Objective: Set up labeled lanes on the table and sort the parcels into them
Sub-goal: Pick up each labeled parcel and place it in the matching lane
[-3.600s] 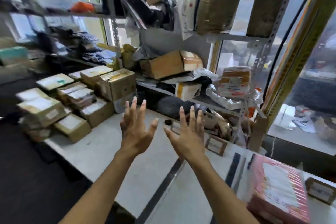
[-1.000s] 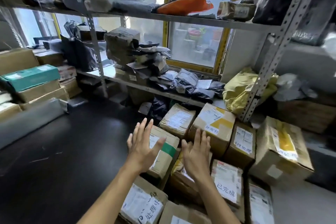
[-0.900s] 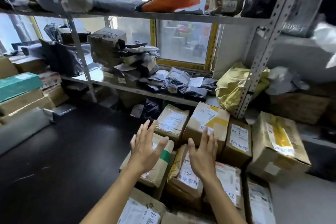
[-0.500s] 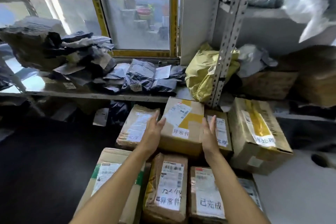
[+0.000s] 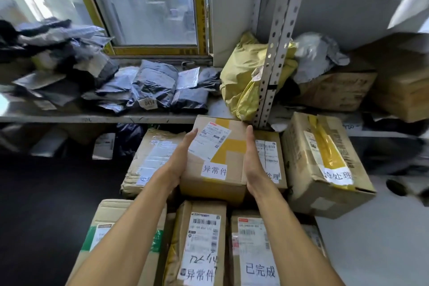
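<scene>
A cardboard parcel [image 5: 217, 179] with yellow tape, a shipping label and a white tag with handwritten characters sits on top of a cluster of boxes. My left hand [image 5: 180, 160] lies flat against its left side, and my right hand [image 5: 251, 160] lies flat against its right side. The fingers of both hands are straight and point away from me. Around it lie other tagged parcels: one on the left [image 5: 153, 158], one on the right [image 5: 270, 153], a large one with yellow tape [image 5: 325, 165], and two near me [image 5: 202, 246] [image 5: 254, 253].
A metal shelf [image 5: 104, 118] behind the boxes holds dark poly mailers [image 5: 151, 86] and a yellow bag [image 5: 243, 76]. A perforated shelf upright [image 5: 274, 53] stands just behind the parcel. A box with green tape [image 5: 104, 234] is at the near left. Pale table surface [image 5: 371, 251] shows at the right.
The view has swung from the table to the box pile and come closer. Both hands moved forward from above the near boxes and now flank the yellow-taped parcel.
</scene>
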